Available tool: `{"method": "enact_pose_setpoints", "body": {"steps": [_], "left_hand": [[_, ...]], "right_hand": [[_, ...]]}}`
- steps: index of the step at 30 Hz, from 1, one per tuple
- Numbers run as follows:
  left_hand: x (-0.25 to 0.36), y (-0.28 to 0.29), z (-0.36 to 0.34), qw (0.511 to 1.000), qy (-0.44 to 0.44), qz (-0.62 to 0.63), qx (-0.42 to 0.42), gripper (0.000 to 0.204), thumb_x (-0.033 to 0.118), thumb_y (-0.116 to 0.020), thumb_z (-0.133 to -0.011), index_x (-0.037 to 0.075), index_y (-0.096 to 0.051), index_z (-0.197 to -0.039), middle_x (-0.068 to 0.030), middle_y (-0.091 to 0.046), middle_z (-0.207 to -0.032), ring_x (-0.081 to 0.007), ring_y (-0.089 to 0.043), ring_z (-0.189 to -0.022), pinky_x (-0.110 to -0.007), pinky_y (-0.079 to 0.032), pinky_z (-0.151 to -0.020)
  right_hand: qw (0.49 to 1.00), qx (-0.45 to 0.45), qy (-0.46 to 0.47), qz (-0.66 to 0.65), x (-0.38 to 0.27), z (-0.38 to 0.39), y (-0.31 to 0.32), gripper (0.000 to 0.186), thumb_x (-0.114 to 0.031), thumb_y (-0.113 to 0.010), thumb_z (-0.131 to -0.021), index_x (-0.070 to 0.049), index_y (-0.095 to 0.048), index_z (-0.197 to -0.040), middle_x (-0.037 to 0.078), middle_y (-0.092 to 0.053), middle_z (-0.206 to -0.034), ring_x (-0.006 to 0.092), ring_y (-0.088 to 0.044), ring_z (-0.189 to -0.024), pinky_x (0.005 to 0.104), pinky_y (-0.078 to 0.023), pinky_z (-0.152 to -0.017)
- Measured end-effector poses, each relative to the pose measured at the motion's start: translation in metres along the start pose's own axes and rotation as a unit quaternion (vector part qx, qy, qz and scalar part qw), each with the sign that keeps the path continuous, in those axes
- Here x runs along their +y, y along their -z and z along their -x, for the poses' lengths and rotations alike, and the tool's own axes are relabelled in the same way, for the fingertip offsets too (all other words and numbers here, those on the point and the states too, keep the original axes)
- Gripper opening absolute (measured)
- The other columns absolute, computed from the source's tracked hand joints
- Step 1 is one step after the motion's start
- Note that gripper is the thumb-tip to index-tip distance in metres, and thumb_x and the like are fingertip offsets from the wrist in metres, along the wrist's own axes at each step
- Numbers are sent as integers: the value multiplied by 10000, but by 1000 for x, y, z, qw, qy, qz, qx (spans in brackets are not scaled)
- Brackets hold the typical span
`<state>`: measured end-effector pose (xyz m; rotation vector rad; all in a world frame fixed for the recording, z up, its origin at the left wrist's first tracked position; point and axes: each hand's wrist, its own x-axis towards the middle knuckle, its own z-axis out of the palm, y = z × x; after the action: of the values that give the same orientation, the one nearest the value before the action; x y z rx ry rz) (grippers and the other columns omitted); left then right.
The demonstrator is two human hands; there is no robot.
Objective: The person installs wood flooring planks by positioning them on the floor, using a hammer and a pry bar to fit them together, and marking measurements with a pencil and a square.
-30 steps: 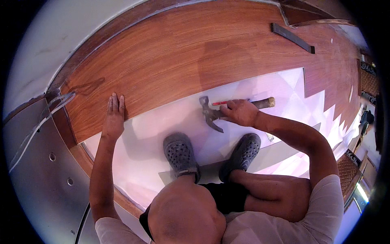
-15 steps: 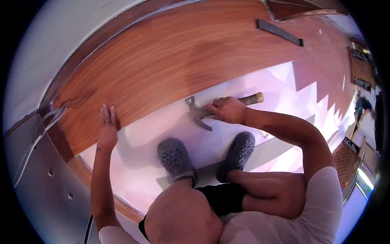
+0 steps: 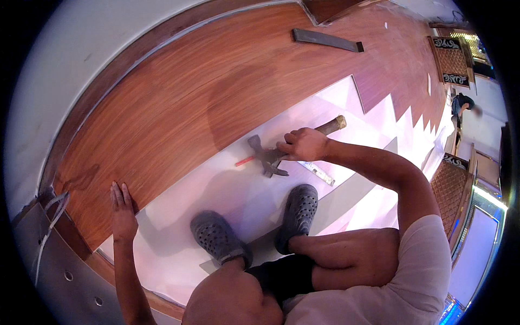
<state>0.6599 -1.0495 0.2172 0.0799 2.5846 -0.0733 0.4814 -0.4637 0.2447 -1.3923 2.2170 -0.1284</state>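
My right hand (image 3: 304, 144) is wrapped around a claw hammer (image 3: 265, 156) by its handle, near the head; the worn handle end sticks out beyond my fist. The hammer is over the pale sheet (image 3: 173, 216) in front of my feet. Flat on the reddish-brown wood-look floorboards (image 3: 179, 108), my left hand (image 3: 124, 214) rests at their near edge with its fingers stretched out. Beside the hammer head lies a thin red stick (image 3: 245, 161). A ruler-like strip with a pale scale (image 3: 318, 172) lies under my right wrist, partly hidden.
A dark flat bar (image 3: 327, 40) lies on the boards at the far side. The laid boards end in a stepped edge (image 3: 398, 108) at right. Loose white cables (image 3: 51, 227) hang by the left wall. My clogs (image 3: 219, 235) stand on the sheet. Another person (image 3: 462, 104) is far right.
The view has shifted. My right hand has moved the hammer rightward and away from my feet, uncovering the red stick and more of the ruler-like strip. My left hand stays on the board edge.
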Motion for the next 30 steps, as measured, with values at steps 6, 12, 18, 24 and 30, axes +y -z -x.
{"method": "enact_pose_setpoints", "body": {"steps": [6,12,18,24,30], "left_hand": [[-2,-2,-1,999,-18,-26,8,807,-140,-420,-822,-51,-153,-1578,-314,-82,-1643,-466,-156,-1518,-476,-201,-1258],[-4,4,2,999,-22,-20,27,808,-143,-422,-811,-56,-170,-1574,-316,-109,-1639,-471,-170,-1512,-483,-204,-1255],[0,5,-1,1000,-12,-20,9,774,-119,-422,-839,-60,-179,-1571,-309,-104,-1642,-468,-163,-1515,-482,-200,-1258],[4,0,-3,1000,-8,-17,13,771,-114,-422,-840,-60,-180,-1570,-305,-100,-1644,-469,-146,-1520,-481,-192,-1261],[-3,-13,1,999,-10,-2,36,783,-111,-437,-833,-41,-191,-1573,-301,-117,-1644,-481,-154,-1515,-479,-204,-1253]], "right_hand": [[999,17,2,35,23,8,-4,395,-438,-629,-921,-82,-602,-1091,98,-583,-783,302,-647,-686,430,-535,-594],[999,13,50,10,14,2,-8,371,-407,-656,-915,-77,-597,-1073,90,-559,-780,299,-641,-682,433,-537,-591],[999,48,7,-23,9,-1,-5,349,-393,-675,-909,-83,-595,-1047,92,-562,-787,299,-643,-691,425,-536,-607],[999,40,-9,-29,9,-3,-8,379,-393,-689,-896,-83,-608,-1098,96,-569,-793,299,-645,-701,427,-534,-612],[997,55,11,-53,-5,-6,-6,382,-384,-689,-895,-88,-609,-1123,102,-579,-807,308,-646,-721,436,-539,-613]]}}
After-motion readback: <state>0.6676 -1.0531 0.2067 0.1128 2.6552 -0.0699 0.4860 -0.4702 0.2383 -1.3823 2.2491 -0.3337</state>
